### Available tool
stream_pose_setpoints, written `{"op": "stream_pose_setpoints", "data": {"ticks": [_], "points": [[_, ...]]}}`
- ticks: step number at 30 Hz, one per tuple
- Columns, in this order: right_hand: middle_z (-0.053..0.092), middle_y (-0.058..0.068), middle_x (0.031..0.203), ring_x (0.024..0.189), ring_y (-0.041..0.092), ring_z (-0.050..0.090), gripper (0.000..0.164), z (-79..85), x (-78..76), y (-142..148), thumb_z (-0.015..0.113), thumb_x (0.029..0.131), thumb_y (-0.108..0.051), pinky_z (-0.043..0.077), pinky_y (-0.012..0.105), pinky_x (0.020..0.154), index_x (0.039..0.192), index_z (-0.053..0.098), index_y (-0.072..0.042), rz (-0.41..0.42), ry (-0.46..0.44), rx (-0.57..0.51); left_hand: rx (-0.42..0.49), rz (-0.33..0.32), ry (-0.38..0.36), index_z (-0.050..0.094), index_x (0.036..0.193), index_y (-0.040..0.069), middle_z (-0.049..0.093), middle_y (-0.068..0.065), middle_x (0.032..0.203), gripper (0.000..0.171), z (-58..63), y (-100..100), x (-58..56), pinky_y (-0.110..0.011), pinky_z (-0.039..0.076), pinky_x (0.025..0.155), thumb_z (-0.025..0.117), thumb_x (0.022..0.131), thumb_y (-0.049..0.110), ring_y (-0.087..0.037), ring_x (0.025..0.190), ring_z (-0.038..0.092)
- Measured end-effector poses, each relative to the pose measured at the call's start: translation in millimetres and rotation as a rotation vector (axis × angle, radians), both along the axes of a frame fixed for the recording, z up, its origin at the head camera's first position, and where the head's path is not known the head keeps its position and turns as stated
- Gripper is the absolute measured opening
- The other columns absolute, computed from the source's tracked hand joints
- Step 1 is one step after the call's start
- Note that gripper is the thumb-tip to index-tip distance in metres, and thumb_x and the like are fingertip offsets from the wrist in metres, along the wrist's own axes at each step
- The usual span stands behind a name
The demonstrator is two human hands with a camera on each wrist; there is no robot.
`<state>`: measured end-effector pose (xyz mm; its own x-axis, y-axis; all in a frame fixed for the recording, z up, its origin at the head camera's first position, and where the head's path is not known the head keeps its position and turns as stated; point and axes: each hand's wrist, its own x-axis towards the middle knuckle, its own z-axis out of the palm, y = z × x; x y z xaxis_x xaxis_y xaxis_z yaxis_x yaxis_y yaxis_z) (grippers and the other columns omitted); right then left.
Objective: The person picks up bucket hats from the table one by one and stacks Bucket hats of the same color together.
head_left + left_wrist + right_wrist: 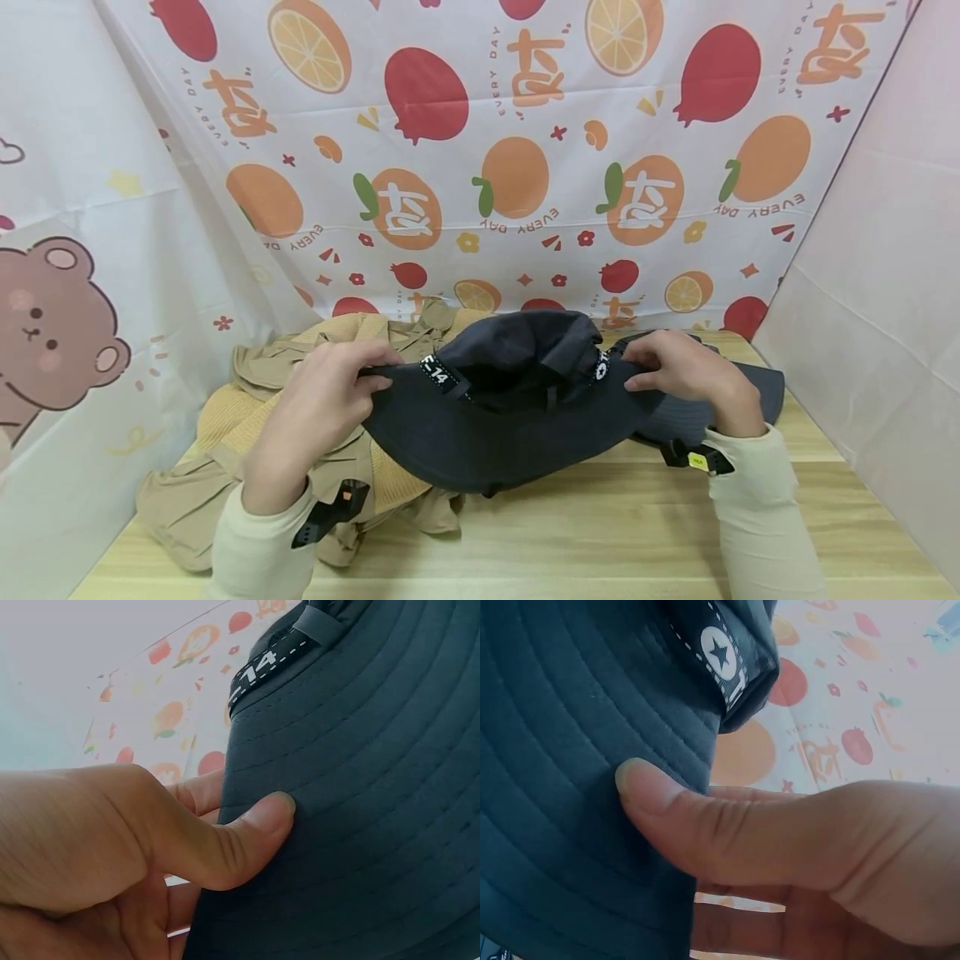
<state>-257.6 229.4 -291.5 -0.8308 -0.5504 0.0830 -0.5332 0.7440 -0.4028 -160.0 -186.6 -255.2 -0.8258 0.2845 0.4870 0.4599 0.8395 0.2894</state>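
Note:
Between both hands hangs a dark navy bucket hat point(495, 442), its wide stitched brim toward me and its soft crown behind. A black ribbon with white print runs round the base of the crown. My left hand point(322, 408) pinches the left side of the brim, the thumb point(259, 825) on the near face and the fingers behind. At the right side of the brim, my right hand point(686, 371) pinches likewise, its thumb point(660, 799) lying flat on the stitched cloth. The fingertips behind the brim are hidden.
Beige and yellow ribbed clothing point(225, 425) lies heaped on the wooden table point(585, 533) at the left. Another dark cap point(761, 387) lies behind my right hand. A fruit-print cloth point(555, 117) hangs at the back, with pale cloth walls point(877, 275) at the sides.

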Motion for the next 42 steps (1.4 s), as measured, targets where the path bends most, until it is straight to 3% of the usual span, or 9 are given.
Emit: {"op": "stream_pose_setpoints", "data": {"ticks": [2, 10, 16, 20, 29, 36, 42], "points": [[0.052, -0.005, 0.068, 0.066, 0.013, 0.048, 0.009, 0.7, 0.5, 1.6, 0.08, 0.089, -0.014, 0.038, 0.028, 0.062, 0.087, 0.072, -0.014, -0.007, 0.007, -0.004, -0.006, -0.003, -0.021, 0.078, 0.096, 0.017, 0.077, -0.001, 0.089, 0.031, -1.0, -0.5, -2.6, -0.034, 0.048, 0.068, 0.072, 0.085, -0.011, -0.016, 0.077, 0.065], [0.075, -0.001, 0.085, 0.072, 0.011, 0.06, 0.01, 2.6, 1.0, 7.4, 0.08, 0.087, -0.008, 0.052, 0.027, 0.066, 0.097, 0.08, -0.009, -0.015, 0.034, -0.034, -0.008, 0.019, -0.119, 0.078, 0.1, 0.015, 0.076, -0.002, 0.093, 0.023, -2.5, -1.1, -8.8, -0.033, 0.047, 0.067, 0.074, 0.088, -0.004, -0.017, 0.078, 0.062], [0.077, 0.002, 0.092, 0.077, 0.011, 0.065, 0.015, 3.8, 0.9, 15.3, 0.08, 0.087, -0.006, 0.056, 0.024, 0.069, 0.102, 0.081, -0.007, 0.006, 0.036, -0.066, -0.025, 0.076, -0.125, 0.077, 0.093, 0.017, 0.073, 0.0, 0.084, 0.008, -5.3, -2.3, -13.5, -0.034, 0.044, 0.065, 0.079, 0.09, 0.011, -0.016, 0.072, 0.058], [0.079, 0.004, 0.095, 0.082, 0.013, 0.067, 0.017, 4.8, 2.6, 19.7, 0.079, 0.087, -0.004, 0.057, 0.024, 0.071, 0.104, 0.081, -0.006, -0.014, 0.048, -0.081, -0.043, 0.09, -0.144, 0.078, 0.095, 0.018, 0.074, 0.0, 0.085, 0.006, -7.4, -3.6, -17.2, -0.035, 0.045, 0.065, 0.08, 0.09, 0.015, -0.015, 0.072, 0.06], [0.079, 0.013, 0.102, 0.093, 0.025, 0.073, 0.022, 8.9, 7.6, 25.1, 0.079, 0.088, -0.006, 0.061, 0.043, 0.08, 0.109, 0.08, -0.001, -0.127, 0.101, -0.059, -0.052, 0.07, -0.196, 0.079, 0.106, 0.016, 0.077, -0.003, 0.099, 0.024, -9.4, -5.4, -21.6, -0.037, 0.049, 0.071, 0.07, 0.092, -0.001, -0.019, 0.083, 0.065], [0.078, 0.013, 0.096, 0.086, 0.024, 0.064, 0.023, 11.3, 10.0, 27.4, 0.079, 0.089, -0.008, 0.052, 0.028, 0.069, 0.111, 0.079, -0.002, -0.249, 0.152, -0.138, -0.007, 0.039, -0.141, 0.079, 0.102, 0.009, 0.076, -0.007, 0.093, 0.021, -10.7, -4.5, -24.1, -0.034, 0.048, 0.069, 0.067, 0.092, -0.006, -0.019, 0.077, 0.062], [0.075, 0.022, 0.105, 0.091, 0.03, 0.064, 0.028, 12.5, 12.4, 30.7, 0.08, 0.09, -0.012, 0.05, 0.029, 0.072, 0.116, 0.078, -0.002, -0.397, 0.243, -0.21, 0.083, 0.027, -0.093, 0.08, 0.101, 0.006, 0.078, -0.009, 0.091, 0.015, -9.5, -1.9, -25.5, -0.032, 0.051, 0.067, 0.074, 0.09, -0.002, -0.018, 0.076, 0.066]]}}
